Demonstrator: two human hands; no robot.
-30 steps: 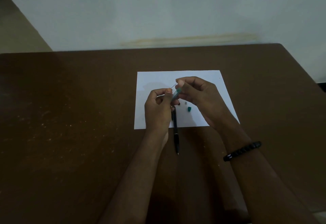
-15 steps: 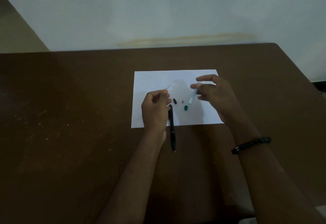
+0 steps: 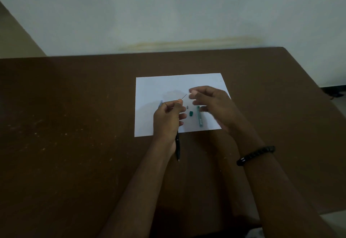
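Pinched the thin refill (image 3: pixel 184 97) in the left hand (image 3: pixel 167 119), above the paper (image 3: pixel 149 87). Hovered the right hand (image 3: pixel 215 106) beside its tip, relaxed, empty. Judged dismantling done, teal barrel (image 3: pixel 200 117) and cap (image 3: pixel 191 113) lying apart; reassembly probably left.

I see a dark brown wooden bench (image 3: pixel 74 144) with pale scuff marks (image 3: pixel 37 123) towards its left side. A white rectangular sheet of paper (image 3: pixel 159 89) lies flat on it, a little way in from the far edge. On the sheet's near right part sit a small teal plastic cap (image 3: pixel 191 113), a short teal plastic tube (image 3: pixel 199 116) just to its right, and a tiny grey piece (image 3: pixel 187 107) just beyond the cap. A slim black pen (image 3: pixel 177 147) lies across the sheet's near edge, tip towards me. Behind the bench's far edge I see a pale grey-green wall (image 3: pixel 168 12) with a yellowish streak (image 3: pixel 187 43) low on it.
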